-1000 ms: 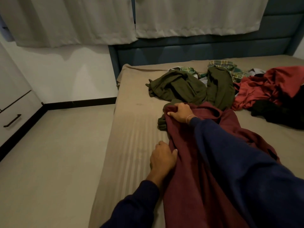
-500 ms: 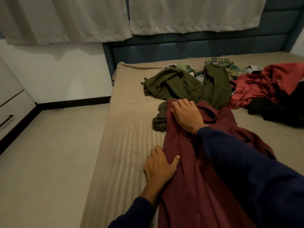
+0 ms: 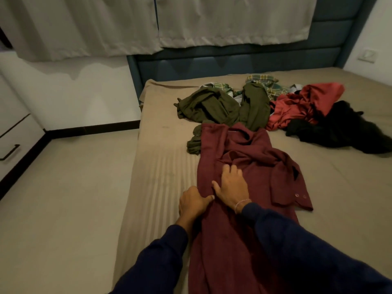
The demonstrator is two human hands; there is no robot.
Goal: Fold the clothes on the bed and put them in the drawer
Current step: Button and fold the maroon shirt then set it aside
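Observation:
A maroon shirt lies stretched lengthwise on the tan bed, its collar end far from me and a buttoned cuff at the right. My left hand is at the shirt's left edge, thumb on top of the fabric and fingers curled down at the edge, pinching it. Just to the right, my right hand lies flat on the shirt with its fingers spread. A white drawer unit with a black handle stands at the far left.
Beyond the shirt lie crumpled olive-green clothes, a green plaid piece, red clothes and black clothes. A blue headboard and pale curtains are behind. Beige floor runs between the bed and the drawers.
My right hand let go of the collar end and slid down the shirt toward me, ending flat beside my left hand. My left hand stayed at the shirt's left edge.

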